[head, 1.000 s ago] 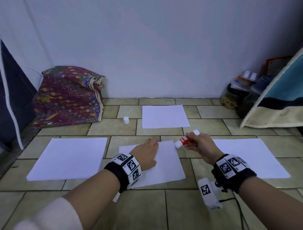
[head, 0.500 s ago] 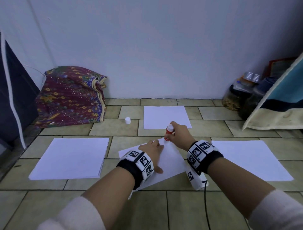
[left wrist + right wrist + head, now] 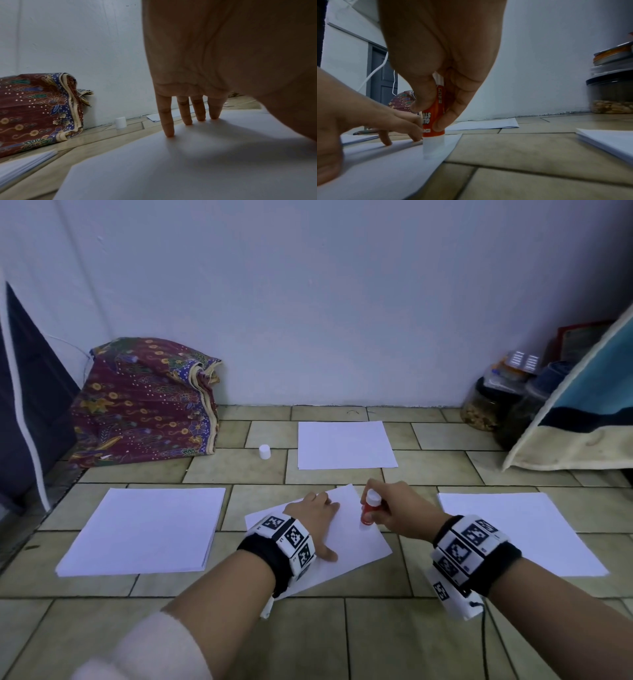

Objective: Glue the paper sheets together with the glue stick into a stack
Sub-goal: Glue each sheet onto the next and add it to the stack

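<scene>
A white paper sheet (image 3: 356, 546) lies tilted on the tiled floor in front of me. My left hand (image 3: 313, 517) lies flat on it, its straight fingertips (image 3: 169, 133) pressing the paper (image 3: 171, 169). My right hand (image 3: 399, 508) grips a red glue stick (image 3: 369, 510) held upright, tip down. In the right wrist view the white tip of the glue stick (image 3: 434, 146) touches the sheet (image 3: 385, 169) near its right edge. The stick's white cap (image 3: 264, 451) stands on the floor further back.
Three other paper piles lie around: one at the left (image 3: 144, 530), one at the right (image 3: 520, 532), one at the back (image 3: 344, 445). A patterned cloth bundle (image 3: 144, 402) rests against the wall. Jars (image 3: 486, 405) and a leaning mattress (image 3: 582, 419) stand at the right.
My right hand turned the glue stick from tilted in the air to upright, and brought its tip down onto the sheet's right side. The left hand stayed pressing the sheet.
</scene>
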